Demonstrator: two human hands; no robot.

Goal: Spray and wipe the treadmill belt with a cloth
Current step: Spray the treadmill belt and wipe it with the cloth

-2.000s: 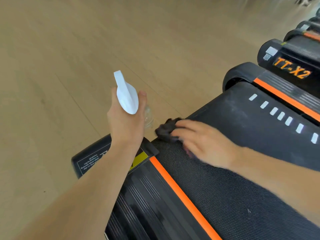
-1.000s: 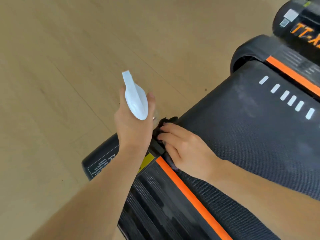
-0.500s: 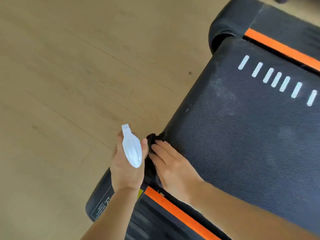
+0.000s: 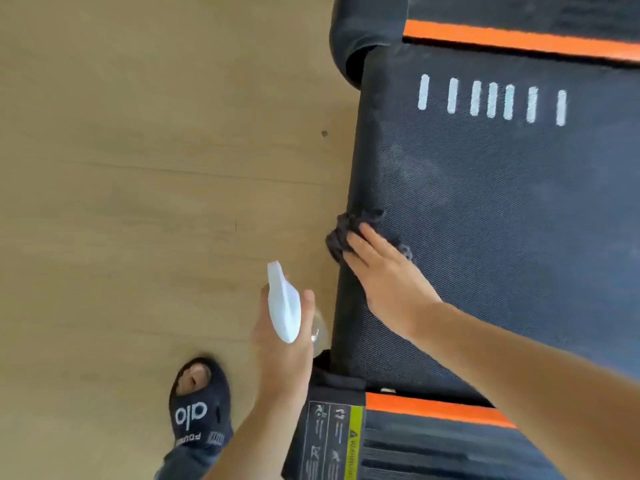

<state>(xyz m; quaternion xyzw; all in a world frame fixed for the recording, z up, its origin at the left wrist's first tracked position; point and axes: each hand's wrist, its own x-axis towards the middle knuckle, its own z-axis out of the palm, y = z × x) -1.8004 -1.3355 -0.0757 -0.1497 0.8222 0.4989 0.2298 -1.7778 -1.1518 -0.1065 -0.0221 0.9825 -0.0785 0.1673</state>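
Wiping step underway, by my read. Right hand [image 4: 388, 282], fingers flat and straight, presses dark cloth [image 4: 346, 233] on the rear edge of the treadmill belt [image 4: 502, 220]. Left hand [image 4: 280, 344] wraps round the spray bottle [image 4: 282, 303], held off to the side over the floor [image 4: 138, 168], nozzle pointing away from the belt. Dusty smears show mid-belt near the white marks [image 4: 491, 98]. Next prob: sweep cloth across toward those, w/ firm even pressure; respray if dry.

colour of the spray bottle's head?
White; the spray bottle, gripped by the left hand, shows clearly in the head view.
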